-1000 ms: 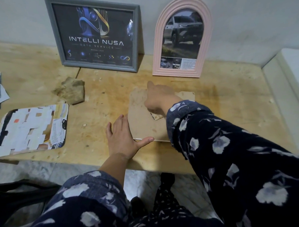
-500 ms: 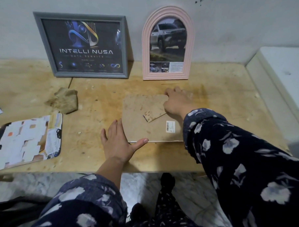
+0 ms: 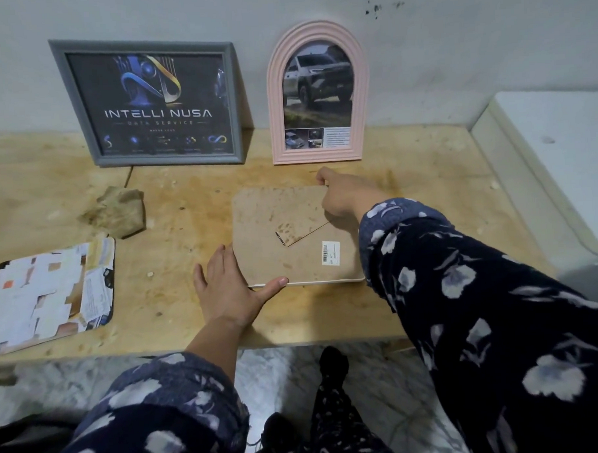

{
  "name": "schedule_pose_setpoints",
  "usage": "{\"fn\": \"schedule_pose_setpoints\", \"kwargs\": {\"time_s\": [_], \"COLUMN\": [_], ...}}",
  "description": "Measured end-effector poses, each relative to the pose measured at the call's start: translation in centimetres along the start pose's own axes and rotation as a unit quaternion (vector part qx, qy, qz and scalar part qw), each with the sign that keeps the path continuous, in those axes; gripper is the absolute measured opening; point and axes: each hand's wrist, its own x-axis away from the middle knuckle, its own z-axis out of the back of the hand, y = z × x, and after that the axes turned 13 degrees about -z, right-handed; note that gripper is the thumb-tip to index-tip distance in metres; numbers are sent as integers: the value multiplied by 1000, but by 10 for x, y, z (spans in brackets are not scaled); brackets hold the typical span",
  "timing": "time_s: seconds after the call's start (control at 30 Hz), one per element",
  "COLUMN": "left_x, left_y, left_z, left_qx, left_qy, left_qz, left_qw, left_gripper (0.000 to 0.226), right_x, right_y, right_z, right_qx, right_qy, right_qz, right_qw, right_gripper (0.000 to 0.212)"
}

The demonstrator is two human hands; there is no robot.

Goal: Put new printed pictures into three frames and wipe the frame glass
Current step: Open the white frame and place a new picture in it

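Right hand [image 3: 340, 195] has shifted to the face-down frame [image 3: 291, 237]'s far right corner, fingers curled there; left hand [image 3: 230, 287], fingers spread, braces its near left corner.

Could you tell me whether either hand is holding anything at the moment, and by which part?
Nothing is lifted. The left hand braces the near-left corner of the face-down frame; the right hand presses at its far-right corner.
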Motion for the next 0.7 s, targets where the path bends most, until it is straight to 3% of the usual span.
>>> {"fn": "schedule_pose_setpoints", "kwargs": {"time_s": [0.13, 0.23, 0.33, 0.4, 0.53, 0.7], "left_x": [0, -1, -2, -4, -12, -43], "left_y": [1, 1, 1, 4, 18, 66], "left_z": [0, 0, 5, 10, 29, 41], "left_qx": [-8, -7, 21, 38, 41, 81], "left_qy": [-8, -23, -8, -6, 3, 23], "left_qz": [-1, -3, -16, -22, -49, -92], "left_qw": [1000, 1000, 1000, 999, 998, 992], "left_gripper": [121, 120, 118, 119, 114, 75], "right_x": [0, 4, 15, 24, 40, 45], "right_y": [0, 6, 20, 29, 44, 75], "right_z": [-2, -17, -31, -38, -37, -4], "right_qx": [-53, -170, -370, -442, -480, -472], "right_qy": [-20, 3, 45, 52, 75, 132], "right_qz": [-19, -38, -90, -105, -111, -140], "right_qw": [998, 985, 923, 889, 867, 861], "right_gripper": [60, 62, 70, 61, 51, 69]}}
